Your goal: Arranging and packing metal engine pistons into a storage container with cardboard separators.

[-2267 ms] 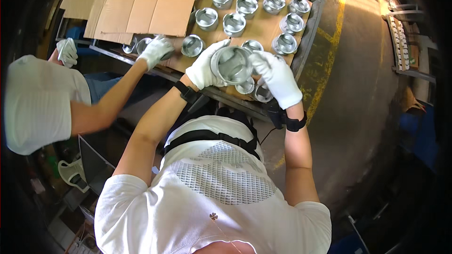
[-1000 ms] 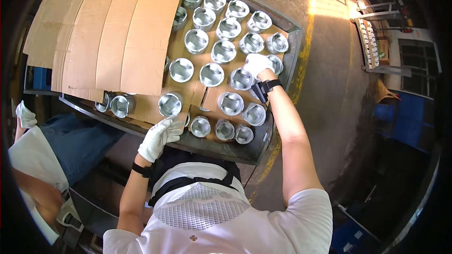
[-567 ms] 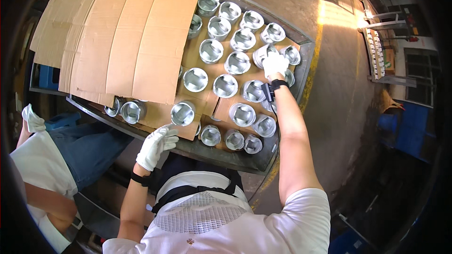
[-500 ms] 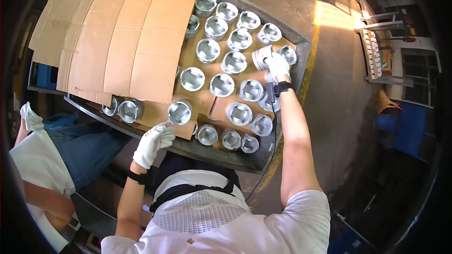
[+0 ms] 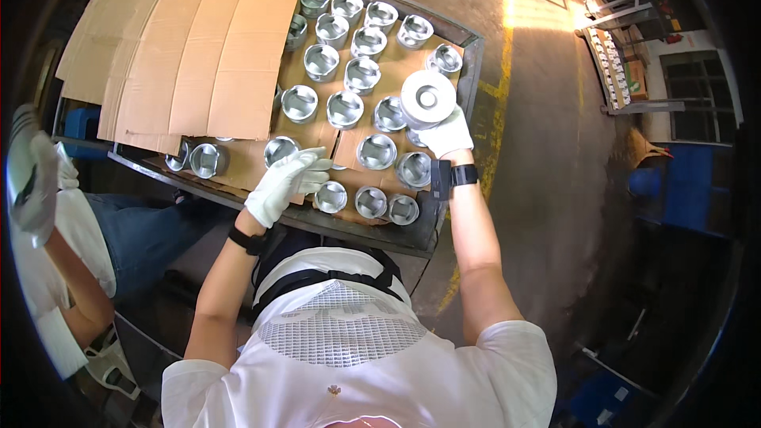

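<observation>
Table stretches ahead of your hands. Cardboard covers much of it, beyond and left of your left hand; rows of pistons stand ahead of and between both hands. Your left hand looks empty, fingers extended, beside a near piston; contact is unclear. Your right hand grips the raised piston. Sideways a moment ago, it now turns its flat face up, leaving that end plain to see.

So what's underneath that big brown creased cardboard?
Silvery round metal pieces peek out from under the brown creased cardboard along its right, near and far edges. Its middle covers whatever lies below, so I can't tell if more are there.
</observation>
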{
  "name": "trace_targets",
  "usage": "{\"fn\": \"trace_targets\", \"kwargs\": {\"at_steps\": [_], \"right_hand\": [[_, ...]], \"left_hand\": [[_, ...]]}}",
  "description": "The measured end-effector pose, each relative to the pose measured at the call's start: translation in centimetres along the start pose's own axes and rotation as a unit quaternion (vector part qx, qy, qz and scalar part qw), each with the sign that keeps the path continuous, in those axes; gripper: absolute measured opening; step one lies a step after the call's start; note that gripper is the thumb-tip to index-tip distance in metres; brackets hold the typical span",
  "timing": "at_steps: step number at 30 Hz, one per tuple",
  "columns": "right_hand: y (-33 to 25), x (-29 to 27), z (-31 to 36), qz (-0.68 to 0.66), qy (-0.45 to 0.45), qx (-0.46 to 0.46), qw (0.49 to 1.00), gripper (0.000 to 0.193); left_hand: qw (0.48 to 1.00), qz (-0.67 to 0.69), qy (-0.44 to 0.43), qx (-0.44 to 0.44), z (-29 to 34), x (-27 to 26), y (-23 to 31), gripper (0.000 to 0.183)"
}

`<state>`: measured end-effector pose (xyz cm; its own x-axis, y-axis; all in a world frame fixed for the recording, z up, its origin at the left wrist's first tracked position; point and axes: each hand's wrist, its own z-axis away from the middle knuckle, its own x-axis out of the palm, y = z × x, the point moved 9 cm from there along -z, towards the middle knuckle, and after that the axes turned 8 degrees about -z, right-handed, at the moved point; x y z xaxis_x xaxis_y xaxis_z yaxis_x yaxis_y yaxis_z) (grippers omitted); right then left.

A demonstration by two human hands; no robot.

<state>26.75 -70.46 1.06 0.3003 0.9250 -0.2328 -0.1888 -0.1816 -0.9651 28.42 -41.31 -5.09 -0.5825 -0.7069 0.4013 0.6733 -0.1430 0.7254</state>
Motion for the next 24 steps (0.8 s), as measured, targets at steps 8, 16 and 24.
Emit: {"fn": "trace_targets", "kwargs": {"at_steps": [8,16,24], "right_hand": [[2.8,3.6,3.7,-0.112,0.073,-0.033,0.99,0.038],[1.4,4.9,4.9,-0.326,0.109,-0.012,0.939,0.029],[-0.2,5.7,5.7,-0.362,0.142,0.037,0.921,0.013]], "left_hand": [[0.993,0.069,-0.095,0.021,-1.5,6.6,2.8,0.05],[0.973,-0.024,0.159,0.168,-3.3,3.5,2.3,0.038],[0.753,-0.517,0.256,0.316,3.9,6.8,5.0,0.038]]}}
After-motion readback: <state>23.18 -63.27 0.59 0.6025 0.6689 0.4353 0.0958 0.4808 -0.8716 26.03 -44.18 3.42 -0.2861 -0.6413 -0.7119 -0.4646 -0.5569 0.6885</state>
